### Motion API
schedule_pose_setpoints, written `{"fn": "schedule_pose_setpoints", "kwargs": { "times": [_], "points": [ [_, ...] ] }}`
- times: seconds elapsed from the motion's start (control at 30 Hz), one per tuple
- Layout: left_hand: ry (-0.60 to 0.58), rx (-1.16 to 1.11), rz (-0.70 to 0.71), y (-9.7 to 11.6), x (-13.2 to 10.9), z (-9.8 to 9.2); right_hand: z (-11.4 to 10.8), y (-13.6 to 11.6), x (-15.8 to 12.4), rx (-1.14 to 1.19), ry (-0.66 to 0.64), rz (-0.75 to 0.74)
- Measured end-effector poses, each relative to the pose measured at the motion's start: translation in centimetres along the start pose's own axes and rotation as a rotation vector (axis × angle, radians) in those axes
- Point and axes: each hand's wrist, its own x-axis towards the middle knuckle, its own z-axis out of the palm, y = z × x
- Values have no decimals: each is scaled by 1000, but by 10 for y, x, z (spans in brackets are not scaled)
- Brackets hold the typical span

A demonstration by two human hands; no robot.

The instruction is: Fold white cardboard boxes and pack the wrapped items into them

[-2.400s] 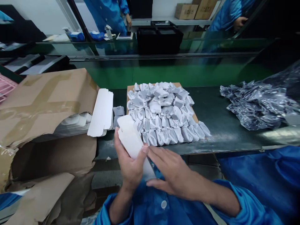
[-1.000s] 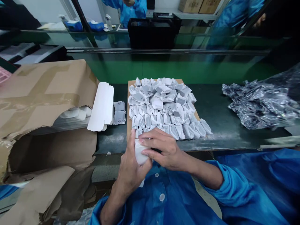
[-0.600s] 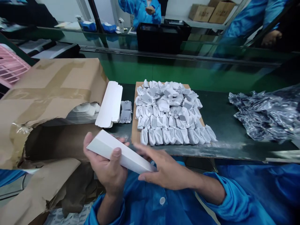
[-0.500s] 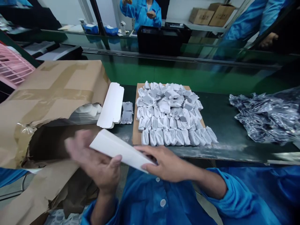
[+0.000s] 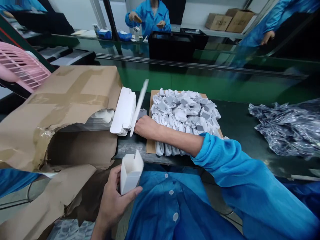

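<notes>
My left hand (image 5: pixel 113 196) is wrapped round a small white box (image 5: pixel 130 175), with its open end up and a flap standing. My right hand (image 5: pixel 146 127) reaches across to the stack of flat white cartons (image 5: pixel 123 111). Its closed fingers, partly hidden, are at the lower end of one flat white carton (image 5: pixel 139 108), which stands tilted almost edge-on and apart from the stack. A grey-white wrapped packet (image 5: pixel 142 113) shows just behind that hand. Under my right forearm, many wrapped packets (image 5: pixel 180 113) lie in rows and a heap on a cardboard sheet (image 5: pixel 150 146).
On the left stands a large torn cardboard box (image 5: pixel 75 86) with more white cartons inside. A pink fan (image 5: pixel 25 63) is behind it. Crumpled clear plastic (image 5: pixel 287 128) lies on the right. Beyond the green partition (image 5: pixel 150 75), a co-worker (image 5: pixel 150 20) is behind black bins (image 5: pixel 172 45).
The long white carton between both hands is now upright in my left hand, its open end showing. My right hand has let go of it and moved forward to the stack, where one carton is raised.
</notes>
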Motion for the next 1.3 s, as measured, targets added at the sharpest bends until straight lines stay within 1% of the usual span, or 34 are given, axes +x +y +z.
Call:
{"fn": "schedule_pose_setpoints", "kwargs": {
  "times": [0.03,0.07,0.1,0.13,0.17,0.23,0.33,0.37,0.4,0.43,0.5,0.53,0.57,0.6,0.63,0.7,0.77,0.83,0.9,0.93,1.0,1.03,1.1,1.17,1.2,1.23,1.3],
  "points": [
    [-30,-193,-70,1,-2,5,7,-1,4,1,0,-21],
    [-53,-368,-110,1,-3,9,12,-2,5,6,3,-42],
    [-70,-507,-132,2,-3,14,15,-3,5,17,10,-58],
    [-83,-598,-143,2,-1,18,15,-2,4,30,21,-68],
    [-88,-647,-152,1,2,21,14,-1,1,49,36,-70],
    [-43,-672,-182,-2,10,25,5,5,-8,97,82,-39],
    [82,-673,-222,-7,24,26,-10,19,-25,164,208,114],
    [114,-665,-219,-7,28,26,-15,24,-31,207,260,166],
    [134,-638,-202,-6,31,26,-18,30,-38,308,328,209],
    [145,-589,-176,-4,34,26,-19,35,-46,472,410,242],
    [159,-415,-83,2,38,27,-21,42,-64,921,589,293],
    [165,-296,-11,5,40,29,-20,43,-75,1138,667,321],
    [168,-169,76,7,42,30,-21,41,-88,1300,721,351],
    [165,-47,173,10,44,33,-21,37,-101,1384,750,377],
    [155,62,273,12,46,35,-23,31,-115,1421,771,401],
    [116,211,434,16,51,42,-29,12,-142,1422,815,437],
    [80,293,526,20,55,48,-35,-11,-163,1398,875,457],
    [48,374,582,26,56,54,-38,-31,-173,1387,892,473],
    [34,473,627,31,56,58,-34,-43,-172,1339,889,497],
    [45,520,648,33,55,59,-30,-46,-170,1275,879,511],
    [113,599,700,36,54,61,-22,-45,-165,1072,832,527],
    [154,624,739,37,54,62,-19,-43,-163,953,788,525],
    [198,663,847,37,55,64,-18,-40,-162,742,650,509],
    [203,689,937,37,56,67,-20,-38,-162,607,527,507],
    [208,698,965,38,57,68,-21,-39,-161,573,497,517],
    [222,709,979,38,58,69,-22,-40,-158,561,497,530],
    [272,714,985,41,60,69,-19,-43,-152,575,579,552]
  ]
}}
